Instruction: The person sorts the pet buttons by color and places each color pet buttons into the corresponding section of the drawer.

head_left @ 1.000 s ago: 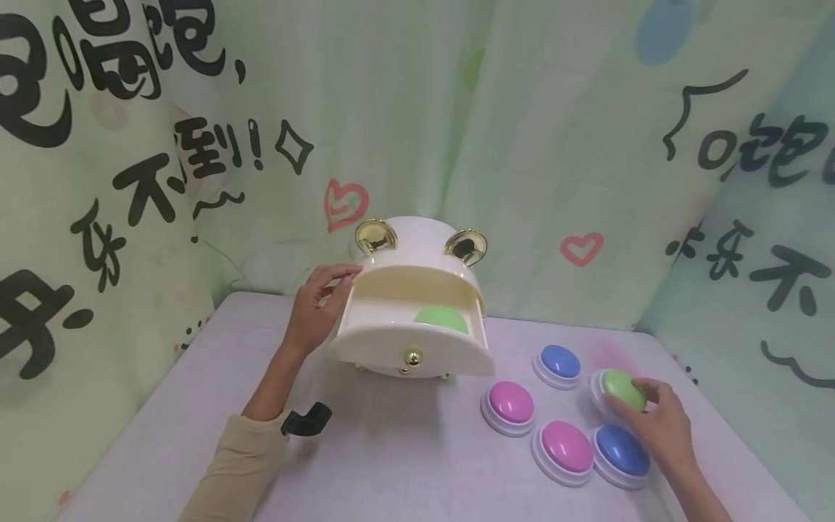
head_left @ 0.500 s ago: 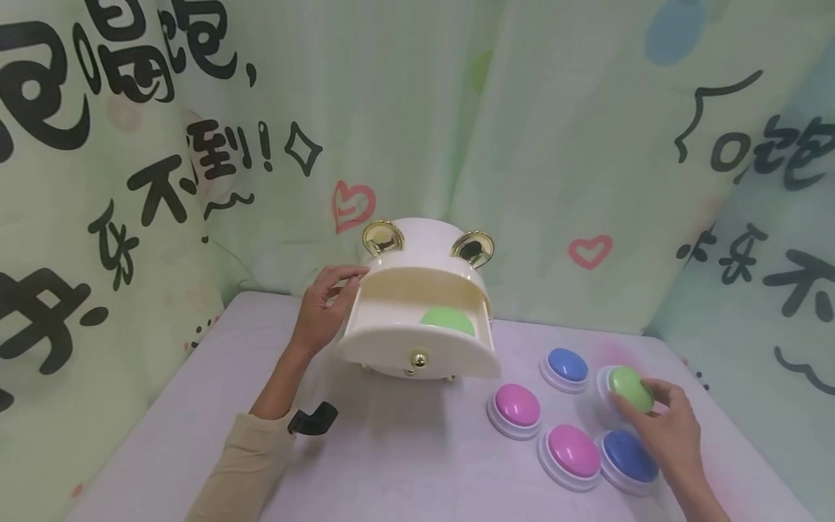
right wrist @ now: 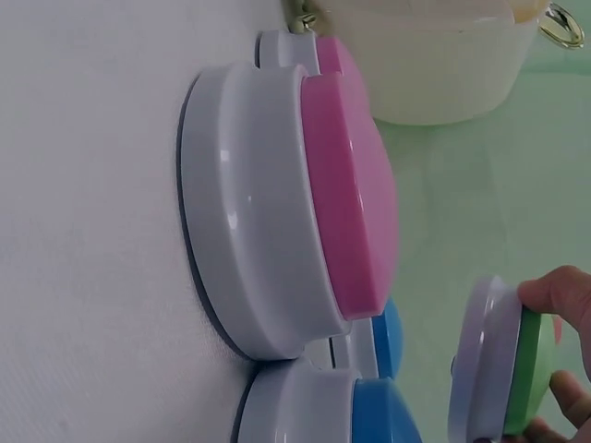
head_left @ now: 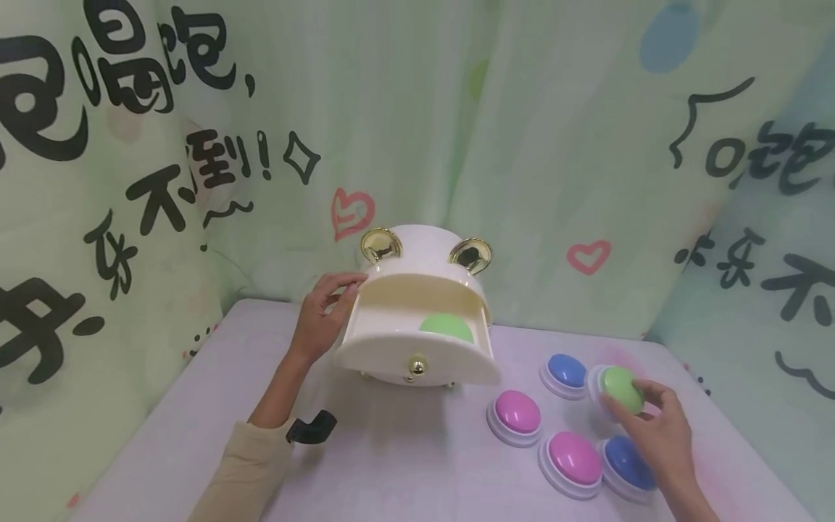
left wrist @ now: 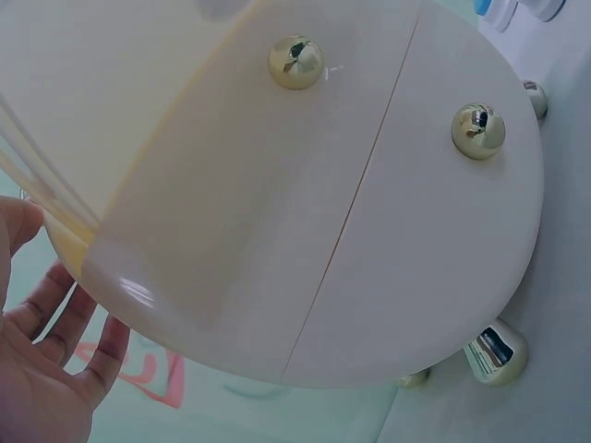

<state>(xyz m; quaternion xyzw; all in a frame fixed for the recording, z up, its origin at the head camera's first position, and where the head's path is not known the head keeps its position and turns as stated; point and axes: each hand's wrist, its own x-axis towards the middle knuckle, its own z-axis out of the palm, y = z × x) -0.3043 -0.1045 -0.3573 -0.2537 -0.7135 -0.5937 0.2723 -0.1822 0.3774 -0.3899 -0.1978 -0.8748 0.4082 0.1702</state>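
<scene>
A white drawer box (head_left: pixel 424 246) with gold ear shapes stands at the table's middle. Its upper drawer (head_left: pixel 385 351) is pulled out, and a green domed button (head_left: pixel 446 326) lies inside. My left hand (head_left: pixel 321 319) touches the upper left side of the box with its fingertips; the left wrist view has the fingers (left wrist: pixel 109 355) along the edge of the box. On the right, my right hand (head_left: pixel 662 424) grips a second green button (head_left: pixel 620 388) by its dome, with thumb and fingers around it. The right wrist view shows this button's white base (right wrist: pixel 485 360) raised and tilted.
Pink buttons (head_left: pixel 517 411) and blue buttons (head_left: pixel 566 370) on white bases stand close together right of the box. A front pink button (head_left: pixel 574 458) sits beside a blue one (head_left: pixel 629 462). A printed curtain (head_left: pixel 522 145) surrounds the table (head_left: pixel 404 464).
My right hand has shifted the green button a little leftward, closer to the rear blue button. My left hand stays at the box, and the drawer has not moved. The head view shifts slightly.
</scene>
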